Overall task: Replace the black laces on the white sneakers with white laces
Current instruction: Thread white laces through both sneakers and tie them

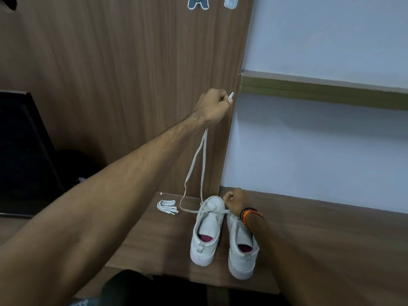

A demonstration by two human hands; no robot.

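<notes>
Two white sneakers stand side by side on the wooden desk, toes toward the wall: the left sneaker and the right sneaker. A white lace runs through the left sneaker's front eyelets. My left hand is raised high and grips this lace, its tip sticking out of the fist. My right hand sits low by the left sneaker's toe, fingers curled round the lace's other end. A bundled second white lace lies on the desk to the left of the shoes.
A wood-grain panel rises behind the desk, with stickers at its top. A green-edged shelf juts from the white wall on the right. A dark monitor stands at the left. An orange-and-black watch is on my right wrist.
</notes>
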